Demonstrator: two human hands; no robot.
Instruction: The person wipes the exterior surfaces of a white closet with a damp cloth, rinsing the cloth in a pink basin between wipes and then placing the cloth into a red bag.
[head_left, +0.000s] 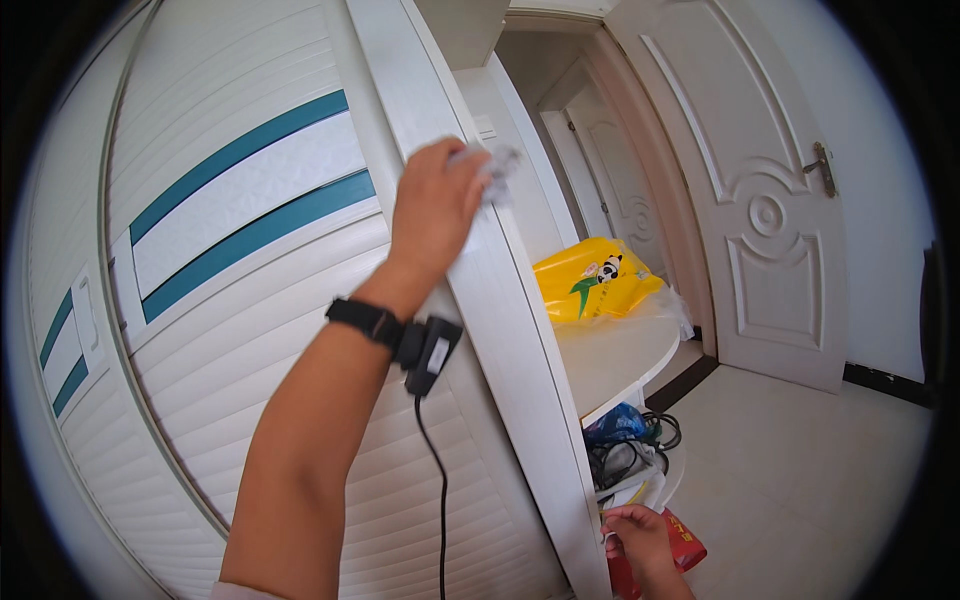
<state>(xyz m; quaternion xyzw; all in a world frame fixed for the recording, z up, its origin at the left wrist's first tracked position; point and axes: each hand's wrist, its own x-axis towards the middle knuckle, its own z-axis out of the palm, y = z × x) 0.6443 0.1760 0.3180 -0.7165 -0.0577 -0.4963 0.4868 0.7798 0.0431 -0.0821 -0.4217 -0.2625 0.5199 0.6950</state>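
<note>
My left hand is raised to the upright edge of a white wardrobe panel, closed on a crumpled grey-white cloth that rests against that edge. The cloth looks blurred. A black strap with a small device and a hanging cable is on my left wrist. My right hand is low at the right of the panel, its fingers curled near the panel's lower edge, in front of a red bag. A small pale bit shows at its fingertips; whether it is held is unclear.
Louvred sliding doors with teal strips stand at the left. On a rounded white shelf lies a yellow plastic bag with a panda print. Below it are cables, a blue bag and cloth. A white door stands at the right.
</note>
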